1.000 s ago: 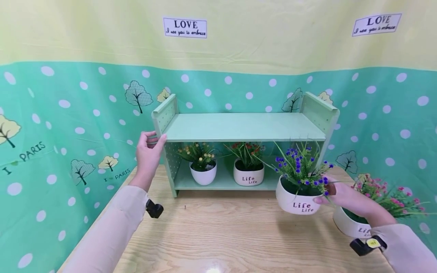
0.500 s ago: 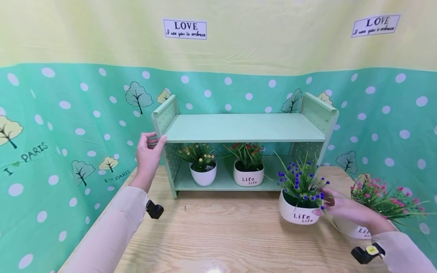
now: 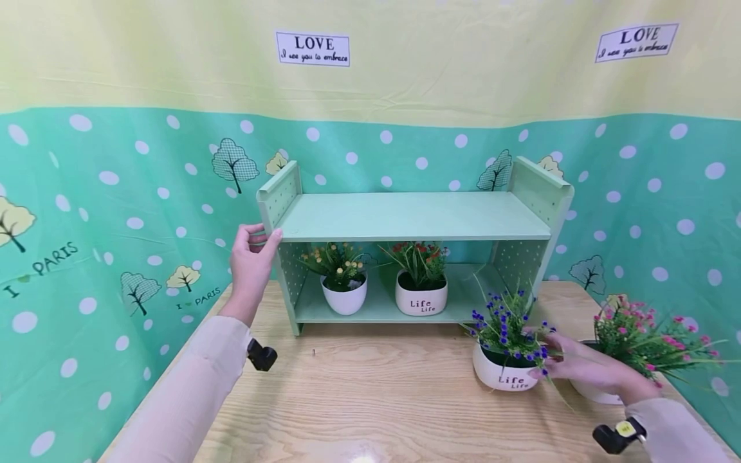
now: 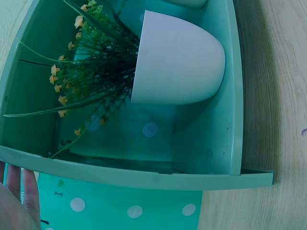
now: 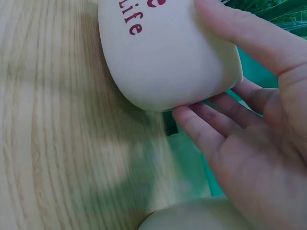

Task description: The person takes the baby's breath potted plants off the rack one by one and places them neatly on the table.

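My left hand [image 3: 253, 267] holds the front edge of the left side panel of the pale green shelf [image 3: 413, 215], thumb at the front. In the left wrist view its fingers [image 4: 29, 191] lie against that panel. My right hand [image 3: 579, 365] grips the side of a white oval flowerpot [image 3: 502, 372] marked "Life", with blue-purple artificial flowers [image 3: 505, 325]. In the right wrist view the thumb is at the rim and the fingertips at the pot's lower side. The pot is at or just above the tabletop, before the shelf's right end; exact contact cannot be told.
On the lower shelf stand a white pot [image 3: 345, 298] with yellow flowers and a "Life" pot [image 3: 421, 301] with red flowers. A pot with pink flowers [image 3: 648, 337] stands right, partly behind my right hand. The wooden table [image 3: 370, 392] meets a dotted green curtain [image 3: 64, 289].
The blue-purple flowerpot in my right hand has moved down and towards me, away from the shelf's right end. My left hand has stayed on the side panel.
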Demonstrator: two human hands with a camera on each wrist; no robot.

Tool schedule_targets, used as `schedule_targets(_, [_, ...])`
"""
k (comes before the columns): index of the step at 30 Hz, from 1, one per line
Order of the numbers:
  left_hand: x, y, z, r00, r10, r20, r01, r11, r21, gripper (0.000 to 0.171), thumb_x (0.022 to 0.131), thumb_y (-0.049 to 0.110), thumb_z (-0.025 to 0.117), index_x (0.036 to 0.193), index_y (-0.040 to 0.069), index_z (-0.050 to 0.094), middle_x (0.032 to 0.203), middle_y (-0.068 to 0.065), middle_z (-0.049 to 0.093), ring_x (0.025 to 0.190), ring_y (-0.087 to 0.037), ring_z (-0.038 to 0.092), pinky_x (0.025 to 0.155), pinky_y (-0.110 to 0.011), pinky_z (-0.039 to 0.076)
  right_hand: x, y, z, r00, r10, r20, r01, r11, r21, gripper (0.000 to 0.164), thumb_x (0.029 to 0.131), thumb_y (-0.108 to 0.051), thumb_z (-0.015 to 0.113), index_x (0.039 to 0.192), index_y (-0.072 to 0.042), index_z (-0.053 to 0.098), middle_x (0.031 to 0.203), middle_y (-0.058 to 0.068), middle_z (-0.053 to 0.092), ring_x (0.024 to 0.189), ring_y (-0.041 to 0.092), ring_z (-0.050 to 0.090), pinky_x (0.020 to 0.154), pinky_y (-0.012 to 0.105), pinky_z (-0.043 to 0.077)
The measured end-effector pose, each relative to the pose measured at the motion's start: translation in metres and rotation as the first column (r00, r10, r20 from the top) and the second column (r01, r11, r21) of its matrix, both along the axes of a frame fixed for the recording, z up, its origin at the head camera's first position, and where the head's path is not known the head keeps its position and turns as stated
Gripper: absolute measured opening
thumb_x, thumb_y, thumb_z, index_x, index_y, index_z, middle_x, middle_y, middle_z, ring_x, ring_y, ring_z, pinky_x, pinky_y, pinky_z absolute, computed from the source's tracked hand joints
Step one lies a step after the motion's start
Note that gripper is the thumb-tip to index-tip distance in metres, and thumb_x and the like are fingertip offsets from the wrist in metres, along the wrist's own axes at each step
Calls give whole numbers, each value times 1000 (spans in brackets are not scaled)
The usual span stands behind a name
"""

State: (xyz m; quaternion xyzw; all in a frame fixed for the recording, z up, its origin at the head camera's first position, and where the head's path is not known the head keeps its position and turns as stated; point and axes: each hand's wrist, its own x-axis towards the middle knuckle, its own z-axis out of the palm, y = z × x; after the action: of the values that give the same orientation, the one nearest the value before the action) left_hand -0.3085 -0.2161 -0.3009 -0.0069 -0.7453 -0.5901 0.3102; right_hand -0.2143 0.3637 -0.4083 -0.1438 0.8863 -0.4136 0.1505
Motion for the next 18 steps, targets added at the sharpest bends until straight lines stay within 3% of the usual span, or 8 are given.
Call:
schedule_targets(9, [0,0,0,1000,-7,0,7,1000,15,46,95,41,69,126,11,56,111,-3,60,94,-15,57,81,-27,52,-1,6,-7,997,9,70,-7,999,-31,95,94,-21,69,148,20,3,150,48,7,132,66,23,104,70,31])
schedule_targets(18, [1,0,1,1000,0,-1,0,1000,11,47,95,42,69,126,11,56,111,-3,60,94,-15,57,81,-26,51,-4,9,-5,997,21,68,-20,1000,-14,86,94,-14,68,145,23,10,148,49,13,130,64,31,103,69,35])
